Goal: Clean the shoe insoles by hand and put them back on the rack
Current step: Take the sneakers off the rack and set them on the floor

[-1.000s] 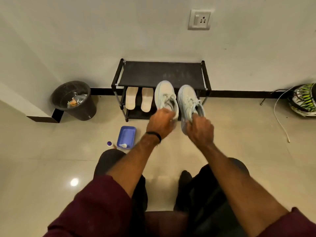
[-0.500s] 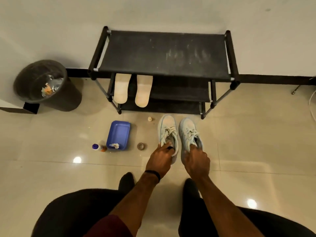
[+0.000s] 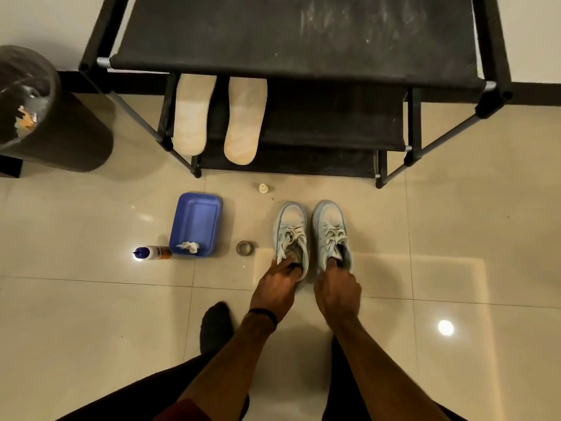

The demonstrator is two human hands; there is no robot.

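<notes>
1. My left hand, lower centre of the frame, has its fingers hooked into the heel opening of the left shoe; thumb side rests on the collar. It grips the shoe.
2. My right hand, just beside it, has fingers tucked down into the heel opening of the right shoe and pinches the collar. The two hands are apart, one per shoe.
3. Both shoes stand side by side on the floor tiles, toes toward the rack at the top of the frame. Whether the soles are fully down, I cannot tell.
4. The two insoles lean on the rack's lower shelves, upper centre-left, well apart from my hands.
5. Left of the shoes: a tape roll, a blue tray with a crumpled wipe, and a bottle lying beside it. A bin sits at the far left edge.
6. Step in hand, as I judge it: parking the shoes. Next calls for letting go and reaching up-left for an insole, then the wipe and bottle.
</notes>
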